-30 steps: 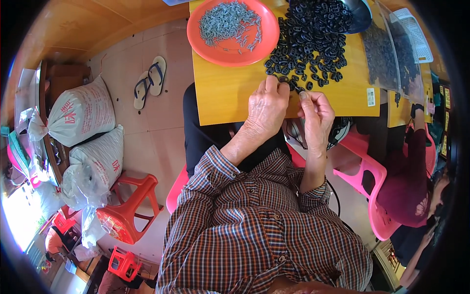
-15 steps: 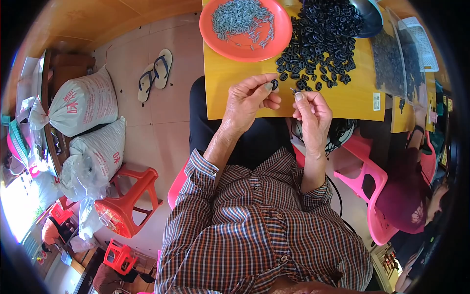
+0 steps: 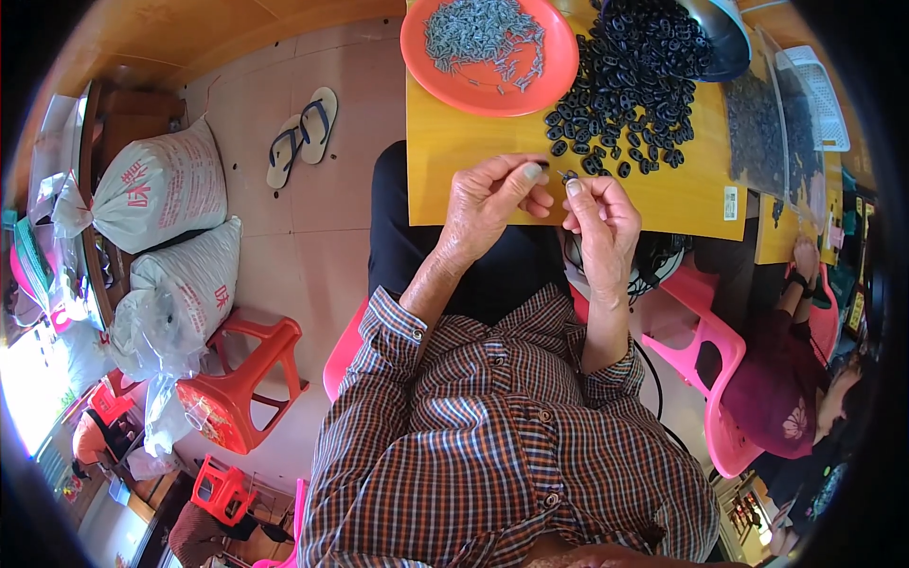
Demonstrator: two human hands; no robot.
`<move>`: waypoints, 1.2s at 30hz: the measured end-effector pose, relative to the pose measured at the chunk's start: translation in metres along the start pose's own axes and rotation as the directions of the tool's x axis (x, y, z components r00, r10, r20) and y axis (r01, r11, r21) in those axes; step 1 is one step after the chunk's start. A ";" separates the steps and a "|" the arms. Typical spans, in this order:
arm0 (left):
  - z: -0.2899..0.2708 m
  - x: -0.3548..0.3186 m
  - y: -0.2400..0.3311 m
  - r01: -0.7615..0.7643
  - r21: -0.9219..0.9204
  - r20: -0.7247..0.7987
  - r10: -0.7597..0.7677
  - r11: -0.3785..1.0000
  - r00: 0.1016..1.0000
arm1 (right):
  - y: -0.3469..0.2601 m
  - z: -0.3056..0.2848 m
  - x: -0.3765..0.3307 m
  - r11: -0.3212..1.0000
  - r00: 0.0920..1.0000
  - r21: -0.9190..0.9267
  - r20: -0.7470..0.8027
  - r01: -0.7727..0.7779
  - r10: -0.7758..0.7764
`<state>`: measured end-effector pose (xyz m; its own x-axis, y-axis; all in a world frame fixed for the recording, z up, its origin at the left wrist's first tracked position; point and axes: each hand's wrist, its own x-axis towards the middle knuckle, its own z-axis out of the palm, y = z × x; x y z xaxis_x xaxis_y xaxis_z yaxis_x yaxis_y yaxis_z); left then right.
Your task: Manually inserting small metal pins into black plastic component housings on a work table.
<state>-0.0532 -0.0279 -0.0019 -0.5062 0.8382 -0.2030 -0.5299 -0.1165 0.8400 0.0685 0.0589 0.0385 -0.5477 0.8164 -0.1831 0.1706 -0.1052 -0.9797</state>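
Above the front edge of the yellow table, my left hand (image 3: 494, 197) pinches a small black oval piece (image 3: 543, 165) between thumb and forefinger; the thumb covers most of it. Close beside it, my right hand (image 3: 603, 213) is closed with a thin grey pin (image 3: 562, 174) poking out past the thumb tip. The two fingertips nearly meet, and I cannot tell whether pin and piece touch. Just beyond my hands lies a loose heap of black oval pieces with holes (image 3: 639, 85). An orange-red plate (image 3: 473, 99) farther left holds many small grey pins (image 3: 478, 36).
A dark bowl (image 3: 734, 47) lies tipped behind the heap. At the right are a clear bin (image 3: 757, 133) of dark pieces and a white basket (image 3: 819, 95). A co-worker's hand (image 3: 805, 257) is past them. Left are a red stool (image 3: 251, 379), full sacks (image 3: 161, 189) and sandals (image 3: 303, 137).
My left hand has moved slightly right, bringing the black piece nearer the pin. The piece has turned and shows less of its face. The whole view has shifted a little.
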 end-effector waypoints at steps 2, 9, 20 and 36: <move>0.000 0.000 0.000 0.000 -0.020 -0.011 0.000 1.000 1.000 | 0.000 0.000 0.000 1.000 1.000 -0.006 0.009 0.002 -0.002; 0.000 0.001 0.005 0.010 -0.242 -0.081 -0.030 0.970 0.996 | -0.001 0.004 -0.002 1.000 0.999 0.007 0.042 -0.002 0.002; -0.002 0.000 0.001 -0.026 -0.206 -0.021 0.022 0.978 1.000 | -0.001 0.008 -0.003 1.000 0.999 0.019 0.044 0.003 -0.004; 0.005 -0.004 -0.007 -0.113 -0.004 -0.069 0.112 0.994 0.991 | -0.004 0.017 -0.005 0.998 0.998 0.038 -0.032 0.059 -0.058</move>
<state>-0.0445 -0.0275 -0.0045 -0.6084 0.7809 -0.1419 -0.4719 -0.2122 0.8558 0.0569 0.0456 0.0422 -0.5300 0.8389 -0.1236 0.1071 -0.0784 -0.9912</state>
